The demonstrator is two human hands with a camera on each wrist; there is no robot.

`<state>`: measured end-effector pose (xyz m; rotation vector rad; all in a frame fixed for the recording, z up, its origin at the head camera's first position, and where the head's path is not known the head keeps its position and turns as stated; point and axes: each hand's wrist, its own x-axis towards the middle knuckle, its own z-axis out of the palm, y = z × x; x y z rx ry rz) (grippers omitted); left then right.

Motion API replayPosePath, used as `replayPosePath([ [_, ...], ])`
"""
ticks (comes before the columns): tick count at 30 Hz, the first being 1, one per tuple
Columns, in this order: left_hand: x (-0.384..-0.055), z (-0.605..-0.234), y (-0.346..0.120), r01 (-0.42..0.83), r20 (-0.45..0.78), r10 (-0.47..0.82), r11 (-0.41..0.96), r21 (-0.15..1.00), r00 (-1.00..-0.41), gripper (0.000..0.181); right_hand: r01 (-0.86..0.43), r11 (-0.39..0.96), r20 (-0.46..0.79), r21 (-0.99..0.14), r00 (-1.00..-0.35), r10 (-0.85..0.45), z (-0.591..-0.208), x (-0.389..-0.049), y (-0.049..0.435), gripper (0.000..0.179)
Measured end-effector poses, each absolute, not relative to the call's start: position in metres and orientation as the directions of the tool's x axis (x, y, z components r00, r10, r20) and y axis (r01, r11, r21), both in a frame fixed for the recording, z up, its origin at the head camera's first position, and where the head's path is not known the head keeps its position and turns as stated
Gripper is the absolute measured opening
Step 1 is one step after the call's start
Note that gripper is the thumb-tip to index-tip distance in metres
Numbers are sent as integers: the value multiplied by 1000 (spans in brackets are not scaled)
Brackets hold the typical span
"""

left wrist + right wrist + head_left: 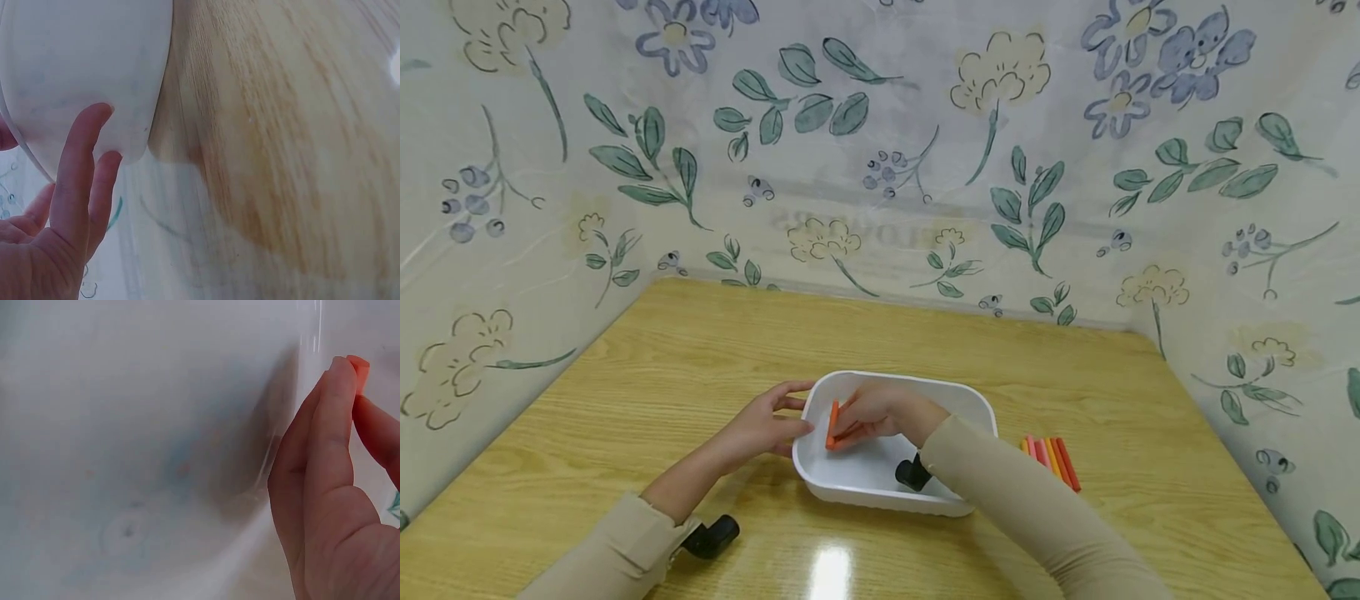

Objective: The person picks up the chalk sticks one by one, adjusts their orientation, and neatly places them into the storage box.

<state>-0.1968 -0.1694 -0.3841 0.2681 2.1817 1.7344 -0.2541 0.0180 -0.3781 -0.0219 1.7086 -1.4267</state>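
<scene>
A white plastic bin [872,500] stands on the table. My left hand [767,421] holds its left side, the thumb at the rim and other fingers along the outer wall. In the left wrist view, two fingers of the left hand [75,181] lie against the bin's outside wall [81,56]. Inside the bin, my right hand [883,412] pinches a thin orange stick [832,421] near the left end. The right wrist view shows only the tip of the orange stick [359,367] between thumb and fingers of the right hand [331,487].
Right of the bin, several thin sticks [1052,461] in red, orange, yellow and pink lie side by side, partly hidden by the right sleeve [1030,500]. The wooden table [700,358] backs onto a flowered curtain [925,192]. A black wrist camera [711,537] hangs under the left sleeve.
</scene>
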Motion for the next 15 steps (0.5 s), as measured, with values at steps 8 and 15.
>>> replayPosePath([
  [8,-198,-383,-169,-55,-140,343,245,968,-929,63,479,367,-604,-797,-612,-511,-382,-254,15,8],
  [15,-198,-384,-170,-59,-146,337,254,965,-930,63,433,412,-596,-802,-620,-510,-382,-256,15,6],
])
